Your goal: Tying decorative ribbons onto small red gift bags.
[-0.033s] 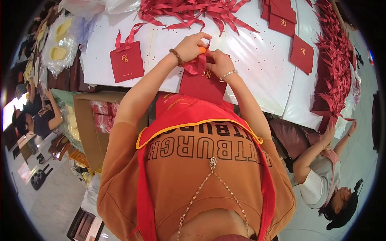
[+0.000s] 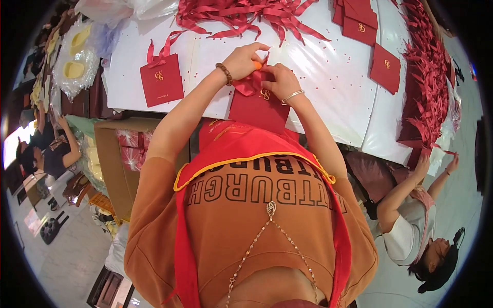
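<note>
Head view: ribbon pile (image 2: 241,18) beyond red bag (image 2: 259,110)

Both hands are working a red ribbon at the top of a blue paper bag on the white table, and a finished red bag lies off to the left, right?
Not quite: the head view shows the paper bag is dark red, not blue. The left hand and right hand are at its ribbon on the white table; the finished bag lies left.

Matt red paper bag (image 2: 259,108) with satin ribbon (image 2: 246,84) lies on a glossy white plastic-covered table (image 2: 328,66).
</note>
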The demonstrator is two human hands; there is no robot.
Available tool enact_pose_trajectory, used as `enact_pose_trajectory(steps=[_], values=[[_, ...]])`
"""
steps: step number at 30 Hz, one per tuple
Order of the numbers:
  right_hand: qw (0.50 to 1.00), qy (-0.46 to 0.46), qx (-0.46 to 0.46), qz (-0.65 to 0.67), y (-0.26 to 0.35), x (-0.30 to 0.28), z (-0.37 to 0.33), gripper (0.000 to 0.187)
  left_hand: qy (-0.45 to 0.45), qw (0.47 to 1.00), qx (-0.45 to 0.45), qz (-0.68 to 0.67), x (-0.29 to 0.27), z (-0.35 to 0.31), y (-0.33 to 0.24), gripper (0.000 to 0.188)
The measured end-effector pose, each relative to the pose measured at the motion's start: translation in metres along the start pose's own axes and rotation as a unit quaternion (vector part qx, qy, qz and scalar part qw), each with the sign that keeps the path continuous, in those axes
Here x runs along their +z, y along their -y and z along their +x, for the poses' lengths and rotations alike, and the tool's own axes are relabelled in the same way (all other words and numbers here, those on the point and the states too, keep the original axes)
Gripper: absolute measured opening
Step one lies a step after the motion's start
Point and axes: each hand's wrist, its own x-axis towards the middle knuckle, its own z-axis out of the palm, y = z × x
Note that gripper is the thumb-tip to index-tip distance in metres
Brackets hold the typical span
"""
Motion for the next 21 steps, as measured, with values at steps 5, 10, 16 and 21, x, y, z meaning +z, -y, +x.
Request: enact_pose_trajectory(steps=[5, 10, 16, 21], values=[[0.987, -0.050, 0.031, -0.147, -0.001, -0.034, -0.025, 0.031, 0.051, 0.997, -0.048, -0.012, 0.007, -0.006, 0.011, 0.038], [0.989, -0.092, 0.056, -0.100, -0.023, -0.032, -0.040, 0.036, 0.071, 0.993, -0.057, -0.073, 0.011, -0.006, 0.021, 0.025], [0.993, -0.075, 0.032, -0.080, -0.010, -0.022, -0.042, 0.042, 0.031, 0.994, -0.019, -0.102, 0.012, -0.008, 0.010, 0.006], [0.989, -0.120, -0.032, -0.078, 0.006, -0.020, -0.037, 0.040, -0.044, 0.999, 0.027, -0.005, 0.021, -0.016, 0.006, 0.015]])
